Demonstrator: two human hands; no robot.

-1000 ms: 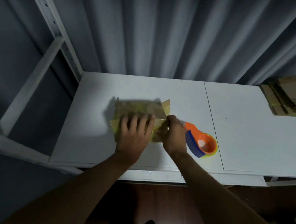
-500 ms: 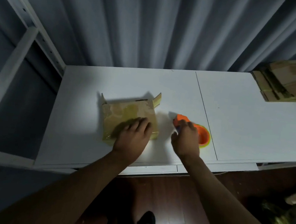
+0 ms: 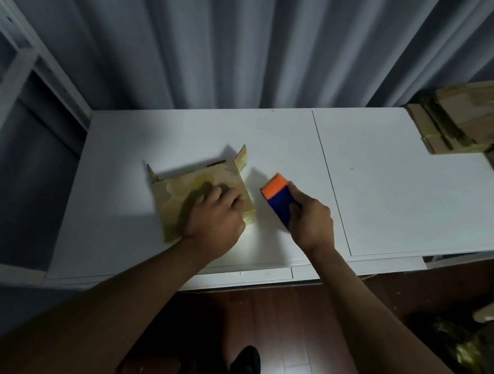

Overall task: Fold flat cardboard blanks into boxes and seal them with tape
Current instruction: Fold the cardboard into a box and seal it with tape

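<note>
A small brown cardboard box [image 3: 178, 191] lies on the white table [image 3: 392, 187], its folded side up and two flaps standing at its far corners. My left hand [image 3: 215, 217] presses flat on the box's near right part. Just to the right, my right hand [image 3: 309, 220] grips an orange and blue tape dispenser [image 3: 278, 196] and holds it a little above the table, orange end pointing away from me. The tape roll itself is hidden behind my hand.
A stack of flat cardboard blanks [image 3: 475, 119] sits at the table's far right. A white shelf frame [image 3: 16, 77] stands to the left, grey curtains behind. Finished boxes [image 3: 481, 348] lie on the wooden floor at the right.
My right hand left the box's flap, reached to the tape dispenser, took hold of it and lifted it off the table. My left hand stayed pressed on the box.
</note>
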